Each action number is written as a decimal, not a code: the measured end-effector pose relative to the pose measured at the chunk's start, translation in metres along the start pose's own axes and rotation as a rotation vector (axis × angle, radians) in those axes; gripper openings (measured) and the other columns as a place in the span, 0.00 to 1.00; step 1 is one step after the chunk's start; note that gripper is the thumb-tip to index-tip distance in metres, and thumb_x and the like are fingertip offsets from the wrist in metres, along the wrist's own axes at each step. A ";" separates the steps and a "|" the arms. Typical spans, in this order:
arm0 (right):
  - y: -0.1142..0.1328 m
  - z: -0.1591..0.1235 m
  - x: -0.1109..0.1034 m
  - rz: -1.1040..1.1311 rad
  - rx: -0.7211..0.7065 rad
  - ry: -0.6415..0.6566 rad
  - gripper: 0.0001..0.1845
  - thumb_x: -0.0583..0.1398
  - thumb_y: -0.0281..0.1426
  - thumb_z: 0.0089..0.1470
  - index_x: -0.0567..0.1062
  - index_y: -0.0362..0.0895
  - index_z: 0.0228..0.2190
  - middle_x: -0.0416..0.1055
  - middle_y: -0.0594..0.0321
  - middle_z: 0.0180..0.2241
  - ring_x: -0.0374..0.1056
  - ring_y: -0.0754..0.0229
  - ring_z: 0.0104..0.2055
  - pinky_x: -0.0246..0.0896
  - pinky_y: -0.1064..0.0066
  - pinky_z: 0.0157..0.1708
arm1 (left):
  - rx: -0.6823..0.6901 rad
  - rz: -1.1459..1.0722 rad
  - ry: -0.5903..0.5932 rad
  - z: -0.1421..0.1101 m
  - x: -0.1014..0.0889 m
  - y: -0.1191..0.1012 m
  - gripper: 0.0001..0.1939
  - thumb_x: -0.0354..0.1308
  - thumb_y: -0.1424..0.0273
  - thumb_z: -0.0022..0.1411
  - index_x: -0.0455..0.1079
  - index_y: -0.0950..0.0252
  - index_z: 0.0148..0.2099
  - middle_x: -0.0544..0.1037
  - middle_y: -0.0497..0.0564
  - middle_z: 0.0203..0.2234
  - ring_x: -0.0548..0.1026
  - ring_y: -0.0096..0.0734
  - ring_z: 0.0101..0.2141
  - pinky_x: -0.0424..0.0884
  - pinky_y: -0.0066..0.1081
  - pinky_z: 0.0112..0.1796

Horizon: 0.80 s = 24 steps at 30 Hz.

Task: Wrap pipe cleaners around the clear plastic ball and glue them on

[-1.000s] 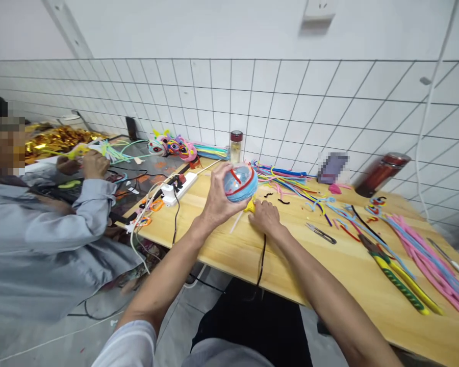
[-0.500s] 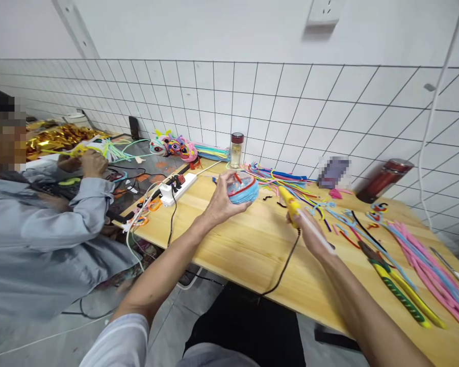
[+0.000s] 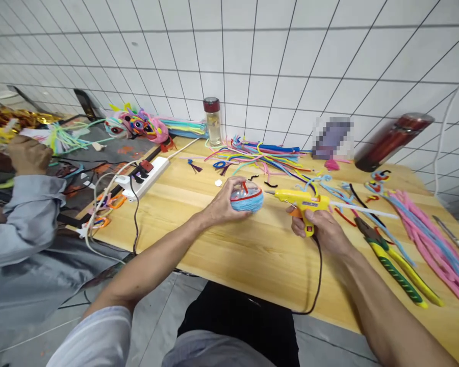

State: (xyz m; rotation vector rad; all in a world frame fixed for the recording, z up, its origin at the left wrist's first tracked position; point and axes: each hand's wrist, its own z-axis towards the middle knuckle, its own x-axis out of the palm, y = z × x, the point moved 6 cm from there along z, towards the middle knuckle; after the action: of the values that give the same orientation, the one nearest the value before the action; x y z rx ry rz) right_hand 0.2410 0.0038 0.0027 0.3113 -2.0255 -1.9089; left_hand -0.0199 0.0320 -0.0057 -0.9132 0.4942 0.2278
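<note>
My left hand [image 3: 226, 203] grips a clear ball [image 3: 248, 200] from its left side, above the wooden table. Light-blue pipe cleaner wraps the ball's lower half, with a red strip round the middle and a short red piece on the clear upper part. In my right hand [image 3: 321, 229] is a yellow glue gun [image 3: 304, 201], fingers wrapped round its handle near the orange trigger. Its metal nozzle points left at the ball, a small gap apart. A white glue stick [image 3: 363, 209] sticks out of its back, and a black cord hangs from the handle.
Pipe cleaners [image 3: 268, 150] lie along the back beside a glass bottle [image 3: 213, 122]. Pliers [image 3: 390, 262], pink and blue strands [image 3: 428, 234] and a leaning red flask [image 3: 396, 142] are on the right. Left are a power strip [image 3: 147, 178] and a co-worker's hand [image 3: 30, 153].
The glue gun has turned from pointing up and away to lying level, nozzle toward the ball. My view has tilted down and turned right. My left hand keeps hold of the ball.
</note>
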 end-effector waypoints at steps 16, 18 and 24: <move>-0.013 -0.004 0.002 -0.085 0.144 0.048 0.28 0.67 0.57 0.55 0.81 0.42 0.36 0.66 0.64 0.19 0.59 0.59 0.23 0.52 0.63 0.27 | 0.077 -0.160 0.218 -0.007 0.016 -0.002 0.48 0.77 0.64 0.50 0.56 0.56 0.68 0.64 0.63 0.65 0.67 0.55 0.67 0.70 0.54 0.66; -0.013 -0.004 0.004 -0.061 0.159 0.047 0.28 0.68 0.57 0.54 0.81 0.43 0.34 0.66 0.64 0.20 0.58 0.60 0.23 0.51 0.63 0.27 | 0.100 -0.143 0.219 -0.006 0.016 -0.004 0.48 0.77 0.64 0.51 0.57 0.56 0.68 0.65 0.63 0.64 0.66 0.54 0.67 0.69 0.54 0.66; -0.017 -0.004 0.005 -0.020 0.174 0.043 0.27 0.69 0.55 0.53 0.82 0.42 0.34 0.67 0.63 0.20 0.59 0.60 0.23 0.49 0.63 0.26 | 0.162 -0.136 0.219 -0.005 0.017 -0.005 0.48 0.76 0.63 0.51 0.56 0.56 0.68 0.65 0.63 0.63 0.66 0.55 0.67 0.69 0.56 0.65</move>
State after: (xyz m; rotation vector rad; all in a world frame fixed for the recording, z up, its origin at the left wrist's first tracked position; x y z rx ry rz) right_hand 0.2371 -0.0030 -0.0134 0.4137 -2.1713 -1.7255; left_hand -0.0043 0.0249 -0.0133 -0.8131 0.6407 -0.0372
